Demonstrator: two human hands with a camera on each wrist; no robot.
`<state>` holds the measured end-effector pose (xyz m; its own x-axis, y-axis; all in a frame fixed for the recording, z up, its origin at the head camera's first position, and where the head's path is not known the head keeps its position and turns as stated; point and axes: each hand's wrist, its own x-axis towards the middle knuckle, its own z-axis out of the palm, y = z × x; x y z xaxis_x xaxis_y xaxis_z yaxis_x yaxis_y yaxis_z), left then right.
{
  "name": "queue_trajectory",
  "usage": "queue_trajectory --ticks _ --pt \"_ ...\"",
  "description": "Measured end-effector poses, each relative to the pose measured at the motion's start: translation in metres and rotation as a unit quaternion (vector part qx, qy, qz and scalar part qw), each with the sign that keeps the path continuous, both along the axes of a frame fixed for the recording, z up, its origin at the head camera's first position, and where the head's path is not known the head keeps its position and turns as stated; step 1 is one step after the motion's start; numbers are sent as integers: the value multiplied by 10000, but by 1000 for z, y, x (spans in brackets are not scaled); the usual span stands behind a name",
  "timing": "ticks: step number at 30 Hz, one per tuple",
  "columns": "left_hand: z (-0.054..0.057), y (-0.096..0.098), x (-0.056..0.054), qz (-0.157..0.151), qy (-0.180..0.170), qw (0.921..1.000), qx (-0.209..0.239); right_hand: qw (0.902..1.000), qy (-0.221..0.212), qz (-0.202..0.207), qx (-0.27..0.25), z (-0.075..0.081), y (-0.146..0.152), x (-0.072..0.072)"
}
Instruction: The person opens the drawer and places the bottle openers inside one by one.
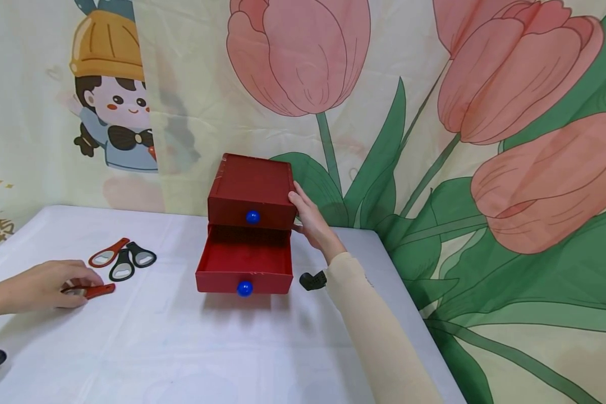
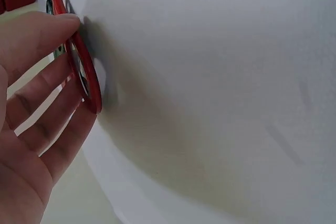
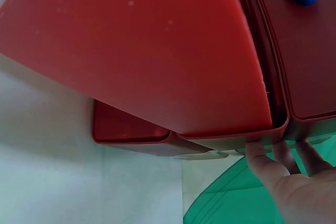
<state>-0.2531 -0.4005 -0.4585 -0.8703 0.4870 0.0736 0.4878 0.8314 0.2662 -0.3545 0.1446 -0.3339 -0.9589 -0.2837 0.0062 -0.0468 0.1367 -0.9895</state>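
My left hand [image 1: 55, 286] pinches a red-rimmed magnifying glass [image 2: 86, 69] between thumb and fingers, at the left of the white table. Beyond it lie a red magnifying glass [image 1: 108, 253] and two black ones [image 1: 123, 265], close together. A dark red drawer box [image 1: 252, 179] with blue knobs stands at the back middle. Its drawer [image 1: 244, 283] below the top one is pulled out, and its visible floor is bare. My right hand [image 1: 313, 221] touches the box's right side with extended fingers [image 3: 257, 156]; part of the thumb side is hidden in the head view.
The white table [image 1: 146, 348] ends at a right edge near my right sleeve [image 1: 379, 325]. Behind it hangs a cloth printed with tulips [image 1: 303, 50]. A lower section of the box [image 3: 131, 124] shows beneath the pulled-out drawer. Black wrist devices [image 1: 313, 280] hang by both forearms.
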Motion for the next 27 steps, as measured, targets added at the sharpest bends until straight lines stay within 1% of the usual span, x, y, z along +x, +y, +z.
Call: queue_trajectory --ticks 3,6,9,11,12,17,21,24,27 --pt "4 4 2 -110 230 9997 46 10000 12 8 15 0 0 -1" --pt "10 12 3 -83 341 9994 67 10000 14 36 22 0 -1 -2" --pt "21 24 3 -117 216 9997 53 10000 8 53 24 1 -1 -2" --pt "29 33 4 -205 297 9993 132 10000 1 52 18 1 -1 -2" --pt "32 37 4 -272 397 9987 175 10000 2 54 22 1 -1 -2" --pt "56 58 5 -597 778 9945 366 10000 -3 48 34 1 -1 -1" --pt "77 78 4 -881 1059 9891 528 10000 5 18 26 1 0 0" --pt "92 94 3 -1008 1122 9871 533 10000 -34 5 -40 1 0 -1" --pt "107 110 1 -1044 1007 9882 486 9999 -78 5 -93 0 0 -1"
